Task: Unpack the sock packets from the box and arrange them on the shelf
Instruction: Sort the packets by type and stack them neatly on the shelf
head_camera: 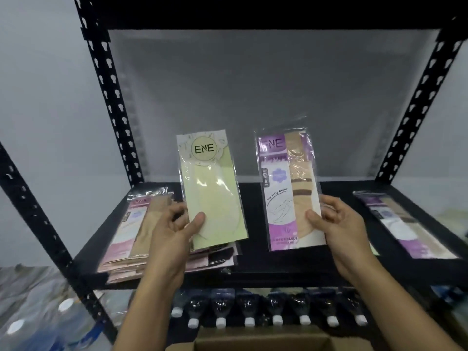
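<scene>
My left hand (pixel 174 231) grips the lower edge of a pale green sock packet (pixel 211 196) marked ENE, holding it upright above the black shelf (pixel 283 267). My right hand (pixel 339 224) grips a purple packet with beige socks (pixel 291 191), also upright, to the right of the green one. A pile of pink and beige packets (pixel 129 239) lies on the shelf's left side, partly behind my left hand. Another purple packet (pixel 405 221) lies flat at the shelf's right end. The open cardboard box (pixel 260 342) shows at the bottom edge.
Black perforated uprights (pixel 111 97) frame the shelf on both sides, with a dark shelf overhead. A row of dark bottles with white caps (pixel 276 312) lies on the level below. Plastic-wrapped bottles (pixel 38 312) sit at lower left.
</scene>
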{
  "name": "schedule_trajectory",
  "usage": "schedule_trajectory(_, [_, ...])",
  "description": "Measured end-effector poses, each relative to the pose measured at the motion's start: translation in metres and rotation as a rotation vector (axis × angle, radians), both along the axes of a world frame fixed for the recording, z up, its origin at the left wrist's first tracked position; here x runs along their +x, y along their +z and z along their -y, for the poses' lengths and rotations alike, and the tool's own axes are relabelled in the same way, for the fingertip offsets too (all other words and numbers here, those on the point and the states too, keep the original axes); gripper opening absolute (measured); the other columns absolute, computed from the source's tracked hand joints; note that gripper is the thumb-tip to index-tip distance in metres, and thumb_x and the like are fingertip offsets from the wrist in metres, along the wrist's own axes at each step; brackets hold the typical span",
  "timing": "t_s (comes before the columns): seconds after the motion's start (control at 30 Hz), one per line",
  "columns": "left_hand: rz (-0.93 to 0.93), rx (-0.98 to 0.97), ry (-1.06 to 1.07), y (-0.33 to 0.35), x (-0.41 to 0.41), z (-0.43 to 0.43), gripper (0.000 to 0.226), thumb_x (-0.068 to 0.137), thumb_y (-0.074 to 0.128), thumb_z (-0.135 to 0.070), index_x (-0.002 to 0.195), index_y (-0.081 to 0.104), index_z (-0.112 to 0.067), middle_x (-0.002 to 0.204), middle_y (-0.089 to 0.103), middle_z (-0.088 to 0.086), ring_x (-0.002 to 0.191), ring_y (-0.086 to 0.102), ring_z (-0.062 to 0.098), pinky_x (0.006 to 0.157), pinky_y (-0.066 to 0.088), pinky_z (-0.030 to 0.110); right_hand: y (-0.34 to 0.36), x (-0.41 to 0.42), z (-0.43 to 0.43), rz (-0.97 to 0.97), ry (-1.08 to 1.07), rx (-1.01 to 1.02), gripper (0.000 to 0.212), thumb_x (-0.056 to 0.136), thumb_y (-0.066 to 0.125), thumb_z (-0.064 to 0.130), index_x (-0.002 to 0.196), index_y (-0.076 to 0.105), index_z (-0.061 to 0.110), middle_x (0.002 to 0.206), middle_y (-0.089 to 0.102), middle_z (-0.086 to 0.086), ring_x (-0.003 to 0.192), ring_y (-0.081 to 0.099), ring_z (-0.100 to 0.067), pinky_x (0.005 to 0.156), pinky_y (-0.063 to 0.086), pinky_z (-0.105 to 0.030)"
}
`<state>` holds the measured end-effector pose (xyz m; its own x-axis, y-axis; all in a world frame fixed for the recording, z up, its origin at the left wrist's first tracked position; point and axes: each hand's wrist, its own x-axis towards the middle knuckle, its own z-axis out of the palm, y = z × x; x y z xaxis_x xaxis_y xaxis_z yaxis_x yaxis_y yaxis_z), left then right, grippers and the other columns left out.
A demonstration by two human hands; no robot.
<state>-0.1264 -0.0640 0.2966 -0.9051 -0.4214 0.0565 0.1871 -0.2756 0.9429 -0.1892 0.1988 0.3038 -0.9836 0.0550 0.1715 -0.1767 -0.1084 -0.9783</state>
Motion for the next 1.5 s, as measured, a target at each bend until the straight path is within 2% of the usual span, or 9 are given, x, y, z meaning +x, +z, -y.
schedule_trajectory(0.17, [-0.004,-0.015,-0.08,-0.004,-0.015,-0.04,0.027,0.086,0.066,-0.001,0.107,0.054,-0.012,0.1,0.077,0.011,0.088,0.074,0.027,0.07,0.059,0.039,0.004,-0.001,-0.044,-0.024,-0.082,-0.004,0.03,0.083,0.064,-0.003,0.099,0.062,0.022,0.092,0.075,-0.002,0.083,0.073,-0.018,0.067,0.059,-0.027])
schedule_trajectory(0.33, [0.005,-0.026,-0.124,-0.01,-0.028,-0.077,0.033,0.085,0.068,-0.003,0.113,0.053,-0.009,0.103,0.076,0.011,0.093,0.073,0.028,0.074,0.058,0.04,0.003,-0.001,-0.089,-0.004,-0.194,-0.013,0.03,0.083,0.064,-0.003,0.104,0.061,0.019,0.098,0.073,-0.006,0.084,0.072,-0.023,0.075,0.059,-0.037])
schedule_trajectory(0.47, [-0.005,-0.045,-0.134,-0.009,-0.038,-0.096,0.026,0.085,0.066,0.0,0.104,0.055,-0.014,0.099,0.077,0.008,0.091,0.074,0.026,0.073,0.059,0.038,0.006,0.001,-0.125,0.0,-0.306,-0.025,0.033,0.084,0.063,-0.003,0.111,0.06,0.014,0.088,0.072,0.001,0.074,0.072,-0.014,0.065,0.06,-0.027])
schedule_trajectory(0.67, [-0.015,-0.015,-0.111,-0.007,-0.053,-0.105,0.028,0.086,0.067,0.001,0.105,0.056,-0.016,0.105,0.075,0.01,0.095,0.073,0.025,0.08,0.057,0.04,0.0,0.0,-0.179,0.033,-0.43,-0.021,0.038,0.085,0.064,0.001,0.121,0.057,0.011,0.108,0.069,-0.012,0.097,0.068,-0.03,0.09,0.053,-0.05])
schedule_trajectory(0.87, [0.022,-0.065,-0.17,-0.014,-0.059,-0.132,0.028,0.087,0.065,-0.001,0.11,0.054,-0.012,0.1,0.076,0.006,0.088,0.075,0.022,0.07,0.06,0.036,-0.011,-0.007,-0.203,0.09,-0.465,0.039,0.04,0.086,0.064,0.004,0.125,0.056,0.012,0.11,0.068,-0.01,0.094,0.069,-0.029,0.086,0.055,-0.048])
schedule_trajectory(0.97, [0.037,-0.104,-0.19,-0.018,-0.061,-0.142,0.027,0.088,0.065,0.0,0.111,0.054,-0.01,0.099,0.076,0.007,0.084,0.075,0.02,0.067,0.061,0.034,-0.019,-0.012,-0.213,0.129,-0.475,0.103,0.044,0.087,0.064,0.005,0.129,0.054,0.012,0.113,0.067,-0.009,0.093,0.068,-0.028,0.085,0.055,-0.045])
schedule_trajectory(1.13, [0.07,-0.166,-0.234,-0.026,-0.065,-0.154,0.029,0.087,0.068,-0.003,0.112,0.055,-0.011,0.1,0.077,0.004,0.092,0.074,0.026,0.083,0.056,0.043,-0.026,-0.028,-0.229,0.153,-0.473,0.259,0.036,0.088,0.061,0.003,0.124,0.058,0.009,0.111,0.067,-0.01,0.096,0.067,-0.029,0.087,0.054,-0.046])
schedule_trajectory(1.3, [0.097,-0.195,-0.289,-0.031,-0.069,-0.169,0.028,0.087,0.068,-0.003,0.11,0.056,-0.011,0.097,0.077,0.004,0.087,0.075,0.023,0.079,0.058,0.04,-0.03,-0.058,-0.244,0.23,-0.482,0.346,0.032,0.089,0.058,0.0,0.121,0.06,0.006,0.105,0.066,-0.011,0.078,0.065,-0.024,0.075,0.055,-0.038])
schedule_trajectory(1.5, [0.112,-0.2,-0.352,-0.041,-0.077,-0.187,0.028,0.086,0.069,-0.002,0.11,0.056,-0.01,0.098,0.077,0.007,0.085,0.075,0.026,0.075,0.057,0.04,-0.032,-0.099,-0.257,0.295,-0.47,0.592,0.031,0.087,0.054,0.003,0.115,0.064,0.011,0.101,0.068,-0.011,0.083,0.066,-0.029,0.08,0.056,-0.043])
